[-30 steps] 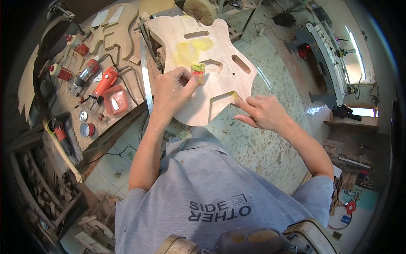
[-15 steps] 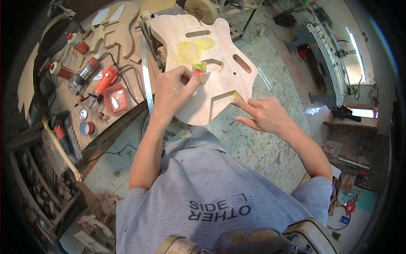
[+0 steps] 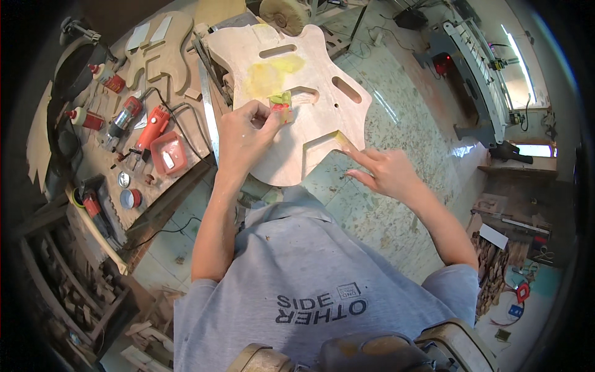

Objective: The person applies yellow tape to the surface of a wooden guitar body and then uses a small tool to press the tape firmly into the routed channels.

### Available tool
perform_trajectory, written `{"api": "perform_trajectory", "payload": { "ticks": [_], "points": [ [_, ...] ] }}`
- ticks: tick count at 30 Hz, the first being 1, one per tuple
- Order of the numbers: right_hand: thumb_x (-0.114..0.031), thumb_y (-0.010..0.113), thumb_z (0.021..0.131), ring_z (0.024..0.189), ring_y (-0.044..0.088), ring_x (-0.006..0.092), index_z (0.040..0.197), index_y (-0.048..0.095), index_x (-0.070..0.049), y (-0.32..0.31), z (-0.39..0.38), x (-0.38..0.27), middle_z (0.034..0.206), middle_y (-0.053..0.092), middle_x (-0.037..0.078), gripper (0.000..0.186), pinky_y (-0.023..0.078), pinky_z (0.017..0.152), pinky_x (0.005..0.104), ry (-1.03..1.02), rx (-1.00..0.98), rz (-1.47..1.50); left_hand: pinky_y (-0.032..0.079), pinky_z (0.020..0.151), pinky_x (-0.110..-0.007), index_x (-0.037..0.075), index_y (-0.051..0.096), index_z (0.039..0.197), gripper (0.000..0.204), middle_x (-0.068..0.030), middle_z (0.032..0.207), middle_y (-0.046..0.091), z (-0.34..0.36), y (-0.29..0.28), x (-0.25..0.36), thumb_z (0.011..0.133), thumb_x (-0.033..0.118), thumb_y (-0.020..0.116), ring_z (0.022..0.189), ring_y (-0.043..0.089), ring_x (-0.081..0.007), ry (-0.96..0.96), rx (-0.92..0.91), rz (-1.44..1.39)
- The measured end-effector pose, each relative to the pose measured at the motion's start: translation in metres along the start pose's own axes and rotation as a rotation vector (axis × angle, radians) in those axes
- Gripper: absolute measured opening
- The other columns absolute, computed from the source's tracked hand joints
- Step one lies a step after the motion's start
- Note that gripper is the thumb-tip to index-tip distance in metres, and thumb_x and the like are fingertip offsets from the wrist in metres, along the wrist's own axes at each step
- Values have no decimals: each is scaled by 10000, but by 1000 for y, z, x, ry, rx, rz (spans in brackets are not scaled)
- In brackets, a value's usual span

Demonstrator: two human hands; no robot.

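Note:
A pale wooden guitar body (image 3: 288,139), with cut-out slots and pockets, lies in front of me. Yellow smears stain its upper face, and more yellow lines the edge of the angular pocket nearest me. Pinched between the thumb and fingers of my left hand (image 3: 246,133) is a small red and yellow-green piece (image 3: 281,106), held over the body; its exact kind is unclear. My right hand (image 3: 389,172) holds nothing. Its index finger reaches out to that pocket's yellow edge, the thumb apart and the other fingers curled.
On the bench at left lie another guitar body (image 3: 175,38), a red rotary tool (image 3: 153,127), glue bottles (image 3: 109,79), a pink tray (image 3: 169,162) and a small round tin (image 3: 130,198). A metal ruler (image 3: 209,105) runs beside the body. A grey machine (image 3: 471,80) stands far right.
The whole scene has shifted slightly in view, the guitar body a little to the left. Both hands keep nearly the same pose, and my right fingertip stays at the pocket's edge.

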State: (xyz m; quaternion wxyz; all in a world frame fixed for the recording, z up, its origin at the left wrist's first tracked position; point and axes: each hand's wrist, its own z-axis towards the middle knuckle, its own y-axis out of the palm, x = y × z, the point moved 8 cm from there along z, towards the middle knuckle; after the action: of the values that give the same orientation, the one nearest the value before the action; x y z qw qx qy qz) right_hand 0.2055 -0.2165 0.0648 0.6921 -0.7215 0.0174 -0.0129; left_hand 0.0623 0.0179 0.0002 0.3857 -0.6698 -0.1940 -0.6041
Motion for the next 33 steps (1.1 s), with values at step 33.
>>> {"api": "perform_trajectory", "payload": {
  "ticks": [33],
  "points": [
    [-401,494,1110,488,360,88,1626,478,-35,111,-25,-46,677,586,1,633,288,440,206,857,233,2515,466,530,-263,-38,733,900,271,-47,659,694,-2,1,1,1001,213,751,557,623,-83,-124,-29,-33]
  ]
}}
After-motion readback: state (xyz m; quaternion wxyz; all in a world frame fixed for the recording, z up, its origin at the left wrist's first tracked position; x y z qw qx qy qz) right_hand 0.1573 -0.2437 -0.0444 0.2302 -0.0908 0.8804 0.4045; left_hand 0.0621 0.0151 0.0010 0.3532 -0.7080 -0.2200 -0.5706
